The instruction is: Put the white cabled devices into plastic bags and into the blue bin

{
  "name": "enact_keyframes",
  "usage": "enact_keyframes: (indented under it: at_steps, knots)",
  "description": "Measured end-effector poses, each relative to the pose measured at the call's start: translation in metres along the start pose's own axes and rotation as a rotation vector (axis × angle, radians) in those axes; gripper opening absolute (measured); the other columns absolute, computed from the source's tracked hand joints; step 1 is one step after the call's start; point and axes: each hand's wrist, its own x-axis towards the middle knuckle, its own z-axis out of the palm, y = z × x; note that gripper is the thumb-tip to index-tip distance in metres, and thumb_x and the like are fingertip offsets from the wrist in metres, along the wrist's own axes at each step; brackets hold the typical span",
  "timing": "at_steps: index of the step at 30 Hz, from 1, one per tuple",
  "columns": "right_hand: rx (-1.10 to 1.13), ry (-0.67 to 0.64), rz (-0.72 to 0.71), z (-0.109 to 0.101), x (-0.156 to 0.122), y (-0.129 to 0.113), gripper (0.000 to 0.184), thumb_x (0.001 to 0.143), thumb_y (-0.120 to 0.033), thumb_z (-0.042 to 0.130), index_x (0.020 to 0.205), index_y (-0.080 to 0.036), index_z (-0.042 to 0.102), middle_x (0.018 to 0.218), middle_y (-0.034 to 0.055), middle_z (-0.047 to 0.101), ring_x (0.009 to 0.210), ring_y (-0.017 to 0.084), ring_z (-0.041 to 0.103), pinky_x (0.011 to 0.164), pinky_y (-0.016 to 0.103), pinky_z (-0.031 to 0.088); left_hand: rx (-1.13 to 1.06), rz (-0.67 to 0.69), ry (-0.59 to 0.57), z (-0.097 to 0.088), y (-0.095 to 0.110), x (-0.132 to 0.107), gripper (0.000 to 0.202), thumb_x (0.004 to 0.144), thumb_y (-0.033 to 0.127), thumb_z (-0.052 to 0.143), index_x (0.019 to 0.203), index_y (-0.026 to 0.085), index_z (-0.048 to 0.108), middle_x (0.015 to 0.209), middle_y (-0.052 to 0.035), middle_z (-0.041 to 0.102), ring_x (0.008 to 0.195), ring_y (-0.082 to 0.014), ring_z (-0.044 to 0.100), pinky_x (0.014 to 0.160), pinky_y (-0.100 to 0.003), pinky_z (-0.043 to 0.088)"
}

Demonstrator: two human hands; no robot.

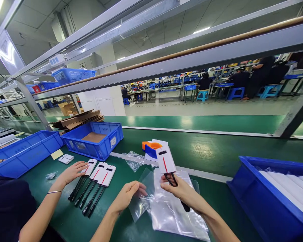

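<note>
My right hand (178,189) grips a white card (165,160) with a red stripe and black handles, held upright over a stack of clear plastic bags (174,215). My left hand (128,195) pinches the edge of one clear bag (141,198) beside that stack. To the left, three similar white carded items (98,174) lie side by side on the green table, and a co-worker's hand (72,172) with a bracelet touches the leftmost one.
A blue bin (93,139) holding cardboard and another blue bin (22,153) stand at the left. A blue bin (272,198) with white pieces is at the right. An orange and blue tape dispenser (151,148) sits behind. A crumpled clear bag (133,160) lies near it.
</note>
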Motion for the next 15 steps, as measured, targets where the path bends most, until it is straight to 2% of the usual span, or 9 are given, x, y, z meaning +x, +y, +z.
enact_keyframes:
  at_steps: [3, 7, 9, 12, 15]
  knots:
    - [-0.037, -0.076, -0.016, 0.005, -0.003, 0.005, 0.035, 0.079, -0.049, 0.075, 0.095, -0.019, 0.068, 0.096, 0.0069, 0.075, 0.093, 0.028, 0.07, 0.083, 0.037, 0.055, -0.096, -0.019, 0.09, -0.001, -0.005, 0.001, 0.061, 0.09, 0.07, 0.06, 0.104, 0.013, 0.077, 0.095, -0.0133, 0.081, 0.087, -0.0259, 0.072, 0.082, -0.035, 0.054]
    - [-0.119, -0.046, -0.033, 0.001, 0.002, 0.02, 0.027, 0.078, -0.042, 0.069, 0.09, -0.018, 0.065, 0.092, 0.0064, 0.072, 0.09, 0.027, 0.067, 0.082, 0.037, 0.052, -0.188, 0.0, 0.356, -0.014, -0.018, 0.004, 0.064, 0.085, 0.075, 0.062, 0.104, 0.015, 0.075, 0.104, -0.0135, 0.079, 0.101, -0.0282, 0.071, 0.089, -0.037, 0.054]
    - [-0.163, -0.024, -0.017, -0.004, 0.007, 0.029, 0.024, 0.074, -0.042, 0.069, 0.081, -0.02, 0.064, 0.083, 0.0042, 0.07, 0.082, 0.026, 0.065, 0.077, 0.036, 0.05, -0.195, 0.006, 0.426, -0.024, -0.022, 0.003, 0.063, 0.085, 0.076, 0.059, 0.102, 0.016, 0.072, 0.099, -0.0119, 0.079, 0.098, -0.0264, 0.071, 0.088, -0.036, 0.054]
    - [-0.223, 0.031, 0.022, -0.017, 0.013, 0.035, 0.027, 0.068, -0.046, 0.072, 0.067, -0.023, 0.06, 0.066, -0.0008, 0.064, 0.069, 0.023, 0.059, 0.067, 0.034, 0.043, -0.191, 0.004, 0.428, -0.033, -0.018, -0.006, 0.059, 0.084, 0.074, 0.064, 0.095, 0.016, 0.071, 0.084, -0.0085, 0.076, 0.081, -0.0225, 0.069, 0.077, -0.033, 0.054]
    - [-0.242, 0.154, 0.057, -0.03, 0.015, 0.03, 0.035, 0.066, -0.053, 0.075, 0.061, -0.024, 0.057, 0.062, 0.0001, 0.062, 0.066, 0.024, 0.055, 0.065, 0.034, 0.035, -0.175, 0.0, 0.349, -0.03, -0.002, -0.02, 0.057, 0.083, 0.072, 0.067, 0.086, 0.015, 0.071, 0.076, -0.0072, 0.074, 0.07, -0.02, 0.065, 0.067, -0.03, 0.051]
